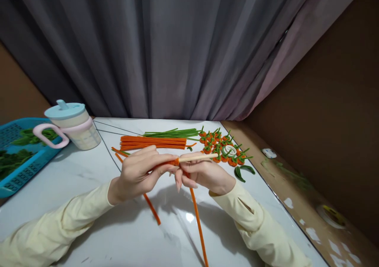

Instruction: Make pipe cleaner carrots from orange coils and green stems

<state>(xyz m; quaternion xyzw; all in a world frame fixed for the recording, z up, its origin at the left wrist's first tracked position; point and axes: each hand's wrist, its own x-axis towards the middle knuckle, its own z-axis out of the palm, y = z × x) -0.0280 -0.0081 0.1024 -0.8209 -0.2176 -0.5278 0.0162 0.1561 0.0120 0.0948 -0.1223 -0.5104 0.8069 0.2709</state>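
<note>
My left hand (pixel 139 174) and my right hand (pixel 204 174) meet above the white marble table (pixel 74 180). Between them they hold a thin wooden stick (pixel 198 157) lying level, with an orange pipe cleaner (pixel 197 215) wound around its left end. The cleaner's loose ends hang down toward me, one under each hand. Just beyond my hands lie a bundle of orange pipe cleaners (pixel 154 142) and a bundle of green ones (pixel 173 133). Several small finished orange pieces with green tops (pixel 222 146) sit at the right of the bundles.
A lidded cup with a pink handle (pixel 72 127) stands at the back left, beside a blue basket (pixel 20 152) of green pieces. A roll of tape (pixel 229 150) rests among the orange pieces. Grey curtains (pixel 166 46) hang behind; a brown board (pixel 296 204) borders the table's right edge.
</note>
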